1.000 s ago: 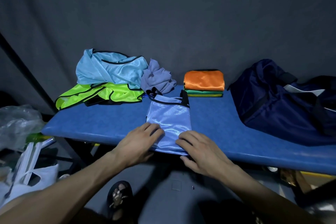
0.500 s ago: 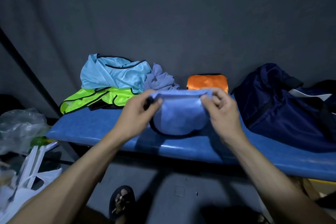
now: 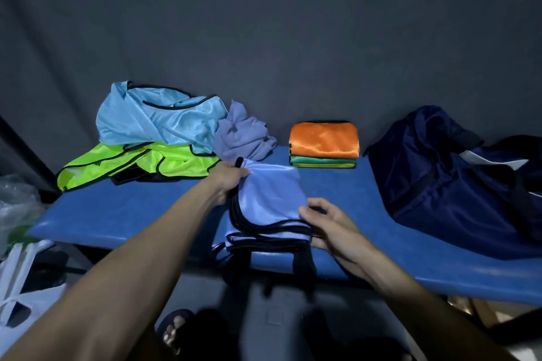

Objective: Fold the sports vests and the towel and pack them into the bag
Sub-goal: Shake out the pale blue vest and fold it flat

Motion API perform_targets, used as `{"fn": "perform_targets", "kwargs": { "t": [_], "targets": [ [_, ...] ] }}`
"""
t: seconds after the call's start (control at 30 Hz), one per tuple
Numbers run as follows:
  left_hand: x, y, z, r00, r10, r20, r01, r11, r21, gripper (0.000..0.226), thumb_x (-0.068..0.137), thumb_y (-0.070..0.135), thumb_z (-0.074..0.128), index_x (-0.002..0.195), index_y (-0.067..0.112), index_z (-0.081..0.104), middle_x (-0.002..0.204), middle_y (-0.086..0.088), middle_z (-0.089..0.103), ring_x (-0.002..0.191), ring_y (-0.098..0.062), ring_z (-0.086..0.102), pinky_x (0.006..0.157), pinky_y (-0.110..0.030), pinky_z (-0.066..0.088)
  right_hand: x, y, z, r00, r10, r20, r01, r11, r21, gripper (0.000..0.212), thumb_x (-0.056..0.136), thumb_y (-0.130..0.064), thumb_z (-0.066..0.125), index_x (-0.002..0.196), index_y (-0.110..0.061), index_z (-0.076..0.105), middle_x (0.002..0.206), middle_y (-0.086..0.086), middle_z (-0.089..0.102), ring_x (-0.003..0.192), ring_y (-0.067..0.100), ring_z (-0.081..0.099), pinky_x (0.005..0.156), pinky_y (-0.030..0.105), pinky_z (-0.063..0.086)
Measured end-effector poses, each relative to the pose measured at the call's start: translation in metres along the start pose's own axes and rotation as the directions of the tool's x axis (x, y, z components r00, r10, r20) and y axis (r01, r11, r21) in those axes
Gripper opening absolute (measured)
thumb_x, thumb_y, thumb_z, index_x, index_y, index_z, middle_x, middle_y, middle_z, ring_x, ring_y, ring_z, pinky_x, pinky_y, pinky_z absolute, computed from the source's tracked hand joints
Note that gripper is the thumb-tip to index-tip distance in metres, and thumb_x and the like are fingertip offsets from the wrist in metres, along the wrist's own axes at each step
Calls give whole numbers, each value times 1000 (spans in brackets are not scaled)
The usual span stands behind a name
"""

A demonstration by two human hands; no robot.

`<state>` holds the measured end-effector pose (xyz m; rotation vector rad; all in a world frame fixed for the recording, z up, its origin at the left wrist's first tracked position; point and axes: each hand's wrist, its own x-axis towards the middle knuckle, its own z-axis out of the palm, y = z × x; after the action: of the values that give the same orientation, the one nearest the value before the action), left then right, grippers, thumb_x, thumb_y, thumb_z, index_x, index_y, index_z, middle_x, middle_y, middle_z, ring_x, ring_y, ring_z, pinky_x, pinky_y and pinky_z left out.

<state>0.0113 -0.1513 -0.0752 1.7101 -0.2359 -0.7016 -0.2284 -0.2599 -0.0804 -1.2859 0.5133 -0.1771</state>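
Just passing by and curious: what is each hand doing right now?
Left hand: grips the far edge of the periwinkle vest.
Right hand: fingers relaxed, open, at the vest's near right corner.

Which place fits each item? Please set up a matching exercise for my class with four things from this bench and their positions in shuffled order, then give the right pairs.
Things:
1. orange vest
2. navy bag
3. neon yellow vest
4. periwinkle vest

Places:
A. right end of the bench
B. under the light blue vest
C. top of the folded stack
D. between the left hand and right hand

Pairs: 1-C, 2-A, 3-B, 4-D
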Motion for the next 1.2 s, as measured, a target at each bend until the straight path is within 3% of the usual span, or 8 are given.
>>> {"fn": "perform_targets", "kwargs": {
  "t": [0.13, 0.33, 0.63, 0.83, 0.9, 0.97, 1.13, 1.2],
  "targets": [
    [7, 3, 4, 998, -43, -38, 43, 999, -9, 20, 96, 1, 62, 77, 5, 59, 69, -12, 59, 57, -24, 56, 57, -30, 48, -7, 3, -11, 988, -101, 114, 108, 992, -62, 48, 78, -17, 85, 111, -10, 52, 104, 11, 74, 94, 21, 70, 80, 28, 56],
    [12, -1, 4, 997, -53, -55, 53, 999, -6, 15, 94, 3, 65, 80, 4, 61, 82, -17, 62, 68, -27, 60, 68, -38, 50, -13, 13, -11, 966, -241, 95, 257, 938, -232, 39, 81, 7, 79, 103, -5, 50, 71, -9, 63, 67, 6, 56, 69, 18, 49],
    [4, -1, 8, 997, -34, -74, 36, 999, 32, 10, 98, 6, 62, 90, 2, 64, 91, -19, 65, 81, -30, 63, 75, -42, 54, -16, 23, -10, 901, -429, 65, 405, 777, -481, 32, 92, -16, 75, 79, -16, 45, 58, -6, 35, 50, 10, 29, 49, 24, 22],
    [-22, 10, -11, 973, -14, 228, -47, 965, 259, 34, 90, 17, 72, 121, 9, 58, 108, -17, 66, 88, -29, 65, 72, -39, 55, -19, 26, -7, 835, -546, 68, 421, 555, -717, 33, 91, -25, 74, 79, -21, 44, 53, 6, 41, 49, 12, 32, 51, 27, 31],
    [-29, 12, -13, 971, 61, 230, -184, 807, 562, 56, 91, 11, 69, 138, 17, 39, 113, -11, 59, 93, -29, 61, 67, -36, 52, -19, 25, -8, 843, -536, 43, 409, 587, -698, 31, 92, -22, 74, 81, -20, 45, 56, 6, 41, 50, 15, 33, 52, 28, 31],
    [-32, 8, -11, 961, 205, 185, -275, 648, 710, 65, 88, 8, 71, 141, 17, 35, 129, -13, 57, 110, -32, 58, 82, -37, 49, -19, 26, -8, 864, -503, 19, 392, 649, -652, 27, 92, -22, 73, 86, -19, 47, 56, 2, 39, 52, 17, 31, 54, 29, 29],
    [-30, -2, -7, 950, 306, 65, -282, 750, 598, 75, 89, 21, 77, 152, 10, 37, 142, -14, 56, 127, -31, 55, 94, -31, 42, -12, 18, -6, 920, -380, -95, 264, 779, -568, 21, 92, -28, 74, 101, -28, 54, 58, 6, 49, 55, 14, 38, 58, 33, 31],
    [-36, -3, -8, 909, 405, 101, -365, 653, 664, 63, 94, 27, 71, 146, 5, 43, 140, -17, 54, 128, -34, 52, 97, -34, 40, -10, 14, -3, 939, -324, -117, 225, 834, -504, 26, 86, -38, 76, 103, -32, 58, 67, 22, 59, 58, 22, 47, 61, 34, 35]
  ]
}}
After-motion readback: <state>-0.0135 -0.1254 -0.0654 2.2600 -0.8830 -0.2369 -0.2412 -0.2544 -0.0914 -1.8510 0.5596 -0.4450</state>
